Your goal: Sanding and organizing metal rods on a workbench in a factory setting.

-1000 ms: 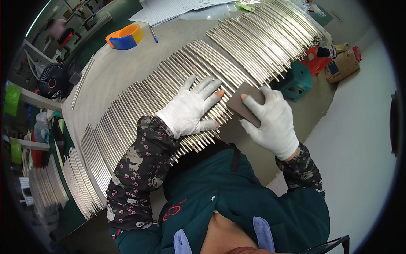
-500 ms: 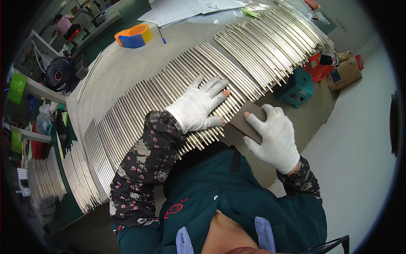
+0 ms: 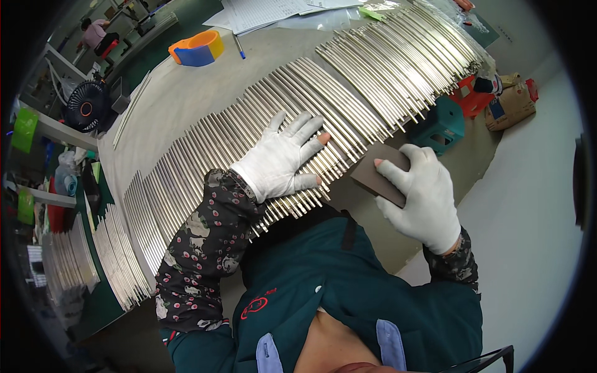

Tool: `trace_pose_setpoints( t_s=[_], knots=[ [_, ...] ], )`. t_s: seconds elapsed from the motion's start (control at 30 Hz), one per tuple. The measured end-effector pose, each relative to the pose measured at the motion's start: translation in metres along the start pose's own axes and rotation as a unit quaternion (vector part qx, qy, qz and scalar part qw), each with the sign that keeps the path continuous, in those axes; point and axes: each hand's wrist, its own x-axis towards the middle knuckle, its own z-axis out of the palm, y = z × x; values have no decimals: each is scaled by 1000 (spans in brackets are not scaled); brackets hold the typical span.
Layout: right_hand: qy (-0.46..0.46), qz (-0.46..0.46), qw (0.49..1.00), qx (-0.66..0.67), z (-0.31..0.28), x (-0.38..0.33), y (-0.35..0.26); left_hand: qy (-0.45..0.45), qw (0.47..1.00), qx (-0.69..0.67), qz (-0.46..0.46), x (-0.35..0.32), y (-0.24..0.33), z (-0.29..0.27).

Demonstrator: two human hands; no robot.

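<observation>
Many thin shiny metal rods (image 3: 205, 143) lie side by side across the table, their near ends at its front edge. My left hand (image 3: 280, 158), in a white glove with bare thumb and index tips, rests spread and flat on the middle rods. A flat brown-grey block (image 3: 380, 174), like a sanding block, is in my right hand (image 3: 425, 196), also white-gloved. That hand grips the block's right side, just off the rods' near ends. The fingers on its far side are partly hidden.
A second row of rods (image 3: 398, 59) lies at the far right, and a smaller bunch (image 3: 121, 261) at the left. Behind are an orange and blue tape roll (image 3: 198, 50), a pen (image 3: 239, 46) and papers (image 3: 261, 12). A teal stool (image 3: 443, 124) and a carton (image 3: 510, 109) stand right.
My right hand has moved right with the block, away from the rod ends. My left hand has slid slightly left across the rods, still spread.
</observation>
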Motion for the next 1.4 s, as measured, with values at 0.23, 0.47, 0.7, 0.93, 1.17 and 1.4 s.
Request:
trace_pose_setpoints(
  t_s=[0.23, 0.47, 0.7, 0.93, 1.17, 1.4],
  knots=[
    [-72, 9, 997, -38, -1, 4, -2, 28, 1000, 1, -6, -3, 3, -2],
    [-69, -29, 997, -15, 7, 9, -7, 32, 999, 6, -5, -2, 2, -1],
    [-1, -30, 1000, 2, 12, 13, -12, 31, 999, 15, 4, -2, 0, 4],
    [-26, -25, 999, -7, 3, -3, -19, 27, 1000, 13, -7, 8, 3, 2],
    [-1, 3, 1000, -6, 33, 9, -20, 43, 999, 30, -11, 8, 8, 0],
    [93, -26, 995, 13, 28, 15, -17, 1, 999, 46, -5, 15, 3, 3]
  ],
)
